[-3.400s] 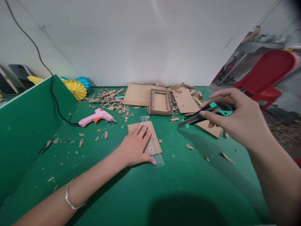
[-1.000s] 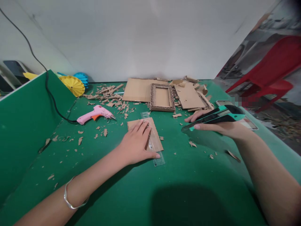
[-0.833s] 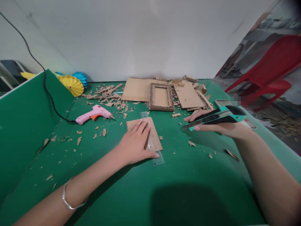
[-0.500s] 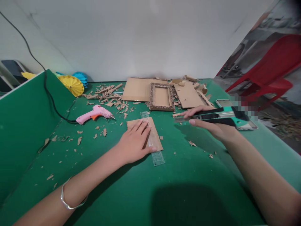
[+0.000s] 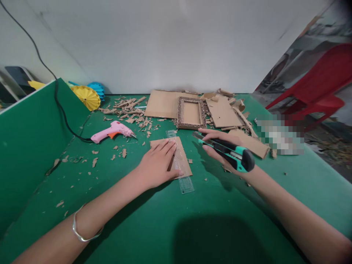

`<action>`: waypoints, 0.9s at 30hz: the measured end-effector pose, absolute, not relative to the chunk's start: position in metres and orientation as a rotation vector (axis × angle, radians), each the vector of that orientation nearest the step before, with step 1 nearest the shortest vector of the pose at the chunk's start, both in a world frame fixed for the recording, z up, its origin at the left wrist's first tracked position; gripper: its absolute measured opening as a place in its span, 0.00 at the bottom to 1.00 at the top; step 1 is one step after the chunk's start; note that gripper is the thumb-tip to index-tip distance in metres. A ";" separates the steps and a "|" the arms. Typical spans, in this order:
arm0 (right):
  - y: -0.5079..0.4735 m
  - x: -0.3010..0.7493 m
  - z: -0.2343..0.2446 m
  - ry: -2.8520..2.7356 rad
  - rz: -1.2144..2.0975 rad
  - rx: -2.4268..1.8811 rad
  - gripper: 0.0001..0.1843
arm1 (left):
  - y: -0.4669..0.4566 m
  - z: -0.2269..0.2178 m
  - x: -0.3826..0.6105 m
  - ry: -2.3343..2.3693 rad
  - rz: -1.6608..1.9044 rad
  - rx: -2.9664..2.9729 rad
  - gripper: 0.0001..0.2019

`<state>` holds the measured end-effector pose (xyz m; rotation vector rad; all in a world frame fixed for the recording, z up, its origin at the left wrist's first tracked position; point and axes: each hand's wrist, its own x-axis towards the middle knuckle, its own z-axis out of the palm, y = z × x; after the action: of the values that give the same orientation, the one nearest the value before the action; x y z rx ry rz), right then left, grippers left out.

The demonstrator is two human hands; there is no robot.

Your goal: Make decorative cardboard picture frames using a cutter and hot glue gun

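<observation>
My left hand lies flat with its fingers spread, pressing a clear plastic ruler against a small piece of cardboard on the green table. The ruler runs lengthwise over the cardboard and sticks out past both its near and far edges. Above the table to the right, my right hand grips a green-and-black utility knife. Its blade points left toward the cardboard, apart from it and from the ruler.
A pink glue gun with a black cord lies at left, near cardboard scraps. Behind are a cardboard frame and larger cardboard sheets. A yellow paper fan stands by the green panel. A red chair stands at right.
My right hand has moved left and turned with the utility knife, bringing the blade nearer the ruler. A cardboard strip behind that hand now shows. My left hand holds its place on the ruler.
</observation>
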<state>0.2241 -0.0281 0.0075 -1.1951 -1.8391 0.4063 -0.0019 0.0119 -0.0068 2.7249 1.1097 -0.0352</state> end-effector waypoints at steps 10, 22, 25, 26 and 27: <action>-0.003 0.193 -0.018 -1.779 0.422 -1.163 0.05 | 0.013 -0.011 -0.005 1.081 0.013 2.794 0.34; -0.005 0.172 -0.022 -1.827 0.378 -1.123 0.06 | 0.017 -0.006 -0.006 1.060 -0.007 2.764 0.34; -0.007 0.170 -0.023 -1.822 0.356 -1.099 0.07 | 0.017 -0.006 -0.005 1.062 -0.035 2.757 0.34; -0.006 0.170 -0.022 -1.815 0.363 -1.103 0.06 | 0.018 -0.006 -0.005 1.063 -0.047 2.758 0.34; -0.006 0.170 -0.021 -1.809 0.372 -1.112 0.05 | 0.018 -0.006 -0.004 1.062 -0.057 2.761 0.34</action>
<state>0.1697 -0.0062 -0.0210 -1.1125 -1.8093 0.3725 -0.0043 0.0176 -0.0060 2.7607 1.0625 -0.0570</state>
